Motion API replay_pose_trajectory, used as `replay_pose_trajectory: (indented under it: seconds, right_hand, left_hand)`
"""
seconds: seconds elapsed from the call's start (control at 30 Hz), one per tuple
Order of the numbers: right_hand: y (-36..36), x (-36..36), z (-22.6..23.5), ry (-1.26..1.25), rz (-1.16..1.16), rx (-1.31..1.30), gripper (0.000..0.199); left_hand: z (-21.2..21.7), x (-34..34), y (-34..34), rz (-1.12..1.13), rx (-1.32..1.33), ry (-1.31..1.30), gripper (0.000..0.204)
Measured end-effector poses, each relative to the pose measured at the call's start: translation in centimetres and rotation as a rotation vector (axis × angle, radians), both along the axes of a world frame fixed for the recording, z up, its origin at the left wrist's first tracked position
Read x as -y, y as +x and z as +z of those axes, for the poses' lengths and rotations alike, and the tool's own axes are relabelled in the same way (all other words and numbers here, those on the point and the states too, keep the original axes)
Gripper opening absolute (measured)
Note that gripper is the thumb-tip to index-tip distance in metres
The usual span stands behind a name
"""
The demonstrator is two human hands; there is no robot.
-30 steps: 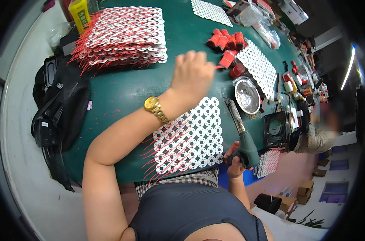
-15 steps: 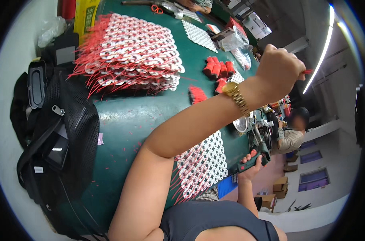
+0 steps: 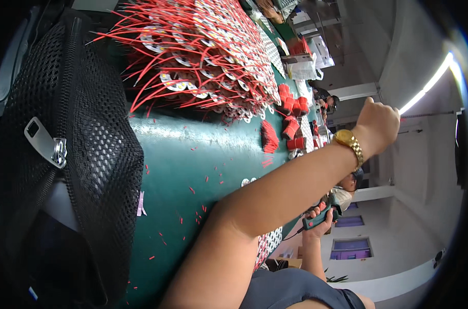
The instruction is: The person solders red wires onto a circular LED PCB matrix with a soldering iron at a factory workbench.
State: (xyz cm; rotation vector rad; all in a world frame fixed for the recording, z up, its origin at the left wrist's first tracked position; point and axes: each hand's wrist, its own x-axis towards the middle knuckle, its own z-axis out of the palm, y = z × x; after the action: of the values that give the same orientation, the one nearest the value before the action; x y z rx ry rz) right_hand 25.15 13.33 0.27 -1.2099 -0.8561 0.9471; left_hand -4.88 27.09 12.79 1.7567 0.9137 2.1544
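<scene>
My left hand, with a gold watch on its wrist, is raised in a closed fist at the right. A thin bit of red wire shows at its fingers. Lower down, my right hand grips a dark green hand-held power tool with a cord. Behind my left forearm, a sheet of round white circuit boards with red wires lies partly hidden on the green table. A bundle of short red wires lies beyond that forearm.
A tall stack of wired board sheets fills the far left, its red wire ends sticking out. A black mesh bag stands at the left edge. Red wire bundles sit farther back. Red scraps dot the table. Other people work beyond.
The view has shifted, so the stack and bag look larger. My left fist appears lower and slightly right. My left forearm now covers most of the near sheet. Both hands stay closed.
</scene>
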Motion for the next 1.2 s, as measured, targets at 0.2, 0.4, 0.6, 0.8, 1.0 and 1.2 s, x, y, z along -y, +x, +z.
replay_pose_trajectory:
  seconds: [0.2, 0.4, 0.6, 0.8, 1.0, 1.2]
  right_hand:
    - [-0.4, -2.8, 0.1, 0.057, 0.129, -0.028, 0.036]
    - [0.7, -3.3, -0.9, 0.034, 0.084, -0.023, 0.036]
    - [-3.3, -2.6, -0.3, 0.073, 0.010, -0.061, 0.035]
    - [0.5, -2.8, 0.1, 0.073, 0.249, 0.057, 0.028]
    - [-0.4, -3.0, -0.9, 0.107, 0.160, 0.109, 0.029]
    - [-0.2, -2.9, -1.7, 0.092, 0.152, 0.176, 0.035]
  left_hand:
    - [0.5, 0.2, -1.0, 0.033, -0.005, 0.018, 0.016]
    - [0.3, -0.1, -0.7, 0.069, 0.039, -0.012, 0.015]
    - [1.1, 2.0, 0.9, -0.001, 0.021, 0.183, 0.015]
    - [2.1, 3.2, 1.0, 0.033, 0.113, 0.219, 0.020]
    - [2.1, 3.6, 1.4, 0.036, 0.133, 0.199, 0.021]
    - [1.6, 3.5, 3.0, 0.072, 0.195, 0.243, 0.015]
